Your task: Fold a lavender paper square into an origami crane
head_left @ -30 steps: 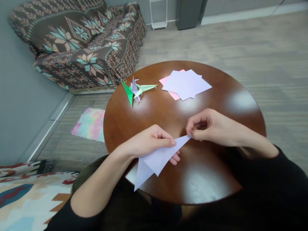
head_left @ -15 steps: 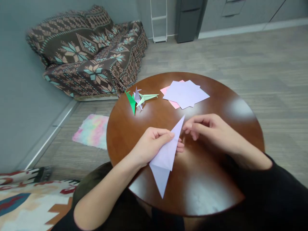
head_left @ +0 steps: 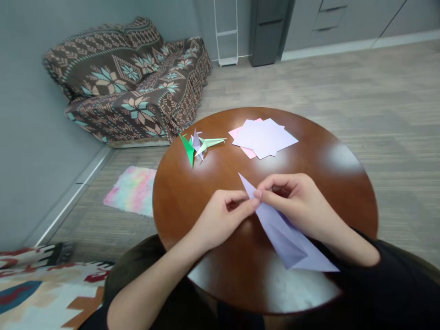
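A folded lilac paper [head_left: 282, 233], long and pointed, is held above the round brown table [head_left: 343, 192]. My left hand [head_left: 223, 215] and my right hand [head_left: 295, 201] both pinch it near its far tip. Its wide end points toward my right, over the table's near edge. Farther back lie a stack of lilac and pink paper sheets [head_left: 264, 136] and three folded paper cranes [head_left: 197, 144], green, lilac and pale green.
A sofa with a patterned brown throw [head_left: 130, 78] stands behind the table at the left. A pastel rug [head_left: 132, 189] and a patterned carpet [head_left: 37, 288] lie on the floor. A white rack [head_left: 226, 32] and a dark cabinet [head_left: 266, 27] stand by the far wall.
The folded paper was turned: its long point swung from my left, up to the far side, and now the wide end lies to my right. My right hand took hold of it again.
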`<state>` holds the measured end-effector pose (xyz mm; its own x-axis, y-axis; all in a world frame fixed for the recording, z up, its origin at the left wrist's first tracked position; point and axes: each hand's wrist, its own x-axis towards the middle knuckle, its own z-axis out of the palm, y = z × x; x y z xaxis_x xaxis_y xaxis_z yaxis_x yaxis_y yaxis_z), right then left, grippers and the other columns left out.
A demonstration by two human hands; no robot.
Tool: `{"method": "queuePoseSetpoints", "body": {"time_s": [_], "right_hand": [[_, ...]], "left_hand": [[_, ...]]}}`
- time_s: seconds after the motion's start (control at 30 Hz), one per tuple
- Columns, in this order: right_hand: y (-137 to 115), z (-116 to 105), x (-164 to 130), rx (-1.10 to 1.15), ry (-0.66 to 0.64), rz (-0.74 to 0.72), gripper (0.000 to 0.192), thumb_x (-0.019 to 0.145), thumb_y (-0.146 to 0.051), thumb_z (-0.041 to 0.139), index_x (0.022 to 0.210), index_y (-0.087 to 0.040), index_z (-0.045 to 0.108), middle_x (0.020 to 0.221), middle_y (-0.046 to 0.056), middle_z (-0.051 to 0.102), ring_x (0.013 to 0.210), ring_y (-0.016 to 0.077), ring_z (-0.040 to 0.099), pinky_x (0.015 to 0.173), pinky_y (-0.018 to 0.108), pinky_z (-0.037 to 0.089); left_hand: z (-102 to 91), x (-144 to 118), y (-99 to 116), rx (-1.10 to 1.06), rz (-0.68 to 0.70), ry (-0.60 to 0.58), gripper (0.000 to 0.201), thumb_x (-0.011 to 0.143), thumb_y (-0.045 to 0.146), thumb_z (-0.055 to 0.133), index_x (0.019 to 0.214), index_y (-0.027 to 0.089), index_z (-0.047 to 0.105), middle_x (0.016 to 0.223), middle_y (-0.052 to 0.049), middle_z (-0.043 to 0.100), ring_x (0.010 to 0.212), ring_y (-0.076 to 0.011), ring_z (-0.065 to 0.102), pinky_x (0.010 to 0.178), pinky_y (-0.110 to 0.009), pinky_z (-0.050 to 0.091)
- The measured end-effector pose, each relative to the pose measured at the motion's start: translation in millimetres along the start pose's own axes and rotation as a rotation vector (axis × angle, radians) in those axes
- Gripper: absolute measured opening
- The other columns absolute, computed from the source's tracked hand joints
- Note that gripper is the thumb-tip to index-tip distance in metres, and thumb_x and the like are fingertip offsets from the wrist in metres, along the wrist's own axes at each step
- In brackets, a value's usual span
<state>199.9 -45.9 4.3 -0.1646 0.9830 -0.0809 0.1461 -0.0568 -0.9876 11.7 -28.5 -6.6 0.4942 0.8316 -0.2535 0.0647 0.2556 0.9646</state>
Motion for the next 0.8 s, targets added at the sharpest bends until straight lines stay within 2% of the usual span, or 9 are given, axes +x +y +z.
{"method": "queuePoseSetpoints", "body": {"time_s": [0.07, 0.13, 0.23, 0.43, 0.63, 0.8], "right_hand": [[-1, 0, -1, 0.009, -0.023, -0.004, 0.014, 0.086, -0.027, 0.072, 0.076, -0.017, 0.075, 0.07, 0.001, 0.072, 0.063, 0.0142, 0.06, 0.056, 0.025, 0.041], [-2, 1, -1, 0.002, -0.052, -0.016, 0.017, 0.089, -0.029, 0.07, 0.076, -0.017, 0.074, 0.07, 0.001, 0.072, 0.061, 0.0133, 0.058, 0.055, 0.024, 0.039], [-2, 2, -2, -0.024, -0.075, -0.029, 0.019, 0.09, -0.028, 0.068, 0.077, -0.017, 0.074, 0.07, 0.0, 0.071, 0.061, 0.0119, 0.054, 0.056, 0.024, 0.038], [-1, 5, -3, -0.02, -0.086, 0.002, 0.017, 0.088, -0.029, 0.07, 0.079, -0.016, 0.074, 0.072, 0.001, 0.07, 0.064, 0.0127, 0.052, 0.057, 0.025, 0.037], [1, 6, -3, -0.034, -0.108, -0.002, 0.018, 0.089, -0.03, 0.069, 0.078, -0.016, 0.072, 0.073, 0.002, 0.069, 0.067, 0.0144, 0.055, 0.061, 0.026, 0.04], [0, 7, -3, -0.107, -0.123, -0.002, 0.018, 0.087, -0.027, 0.067, 0.073, -0.016, 0.068, 0.064, -0.001, 0.061, 0.059, 0.0121, 0.05, 0.055, 0.025, 0.037]], "left_hand": [[-6.1, 2, -1, -0.011, 0.111, 0.061, 0.025, 0.088, 0.039, 0.076, 0.086, 0.015, 0.078, 0.08, -0.005, 0.072, 0.076, -0.0159, 0.064, 0.076, -0.027, 0.051], [-10.4, 4, -4, -0.069, 0.159, 0.074, 0.022, 0.088, 0.037, 0.076, 0.088, 0.015, 0.078, 0.08, -0.004, 0.07, 0.072, -0.0145, 0.061, 0.071, -0.026, 0.05], [-11.8, 5, -7, -0.131, 0.162, 0.085, 0.019, 0.087, 0.033, 0.078, 0.079, 0.015, 0.077, 0.074, -0.003, 0.067, 0.067, -0.0126, 0.058, 0.065, -0.024, 0.046], [-4.6, 4, -6, -0.171, 0.202, 0.187, 0.027, 0.081, 0.026, 0.083, 0.061, 0.015, 0.069, 0.063, 0.001, 0.06, 0.06, -0.0086, 0.052, 0.06, -0.022, 0.04], [0.8, 5, -8, -0.24, 0.171, 0.23, 0.025, 0.075, 0.024, 0.084, 0.061, 0.015, 0.067, 0.063, 0.001, 0.061, 0.057, -0.0082, 0.051, 0.056, -0.022, 0.039], [-4.7, 10, -6, -0.328, 0.189, 0.354, 0.016, 0.072, 0.022, 0.085, 0.067, 0.015, 0.071, 0.065, 0.002, 0.061, 0.056, -0.0066, 0.05, 0.053, -0.019, 0.038]]}}
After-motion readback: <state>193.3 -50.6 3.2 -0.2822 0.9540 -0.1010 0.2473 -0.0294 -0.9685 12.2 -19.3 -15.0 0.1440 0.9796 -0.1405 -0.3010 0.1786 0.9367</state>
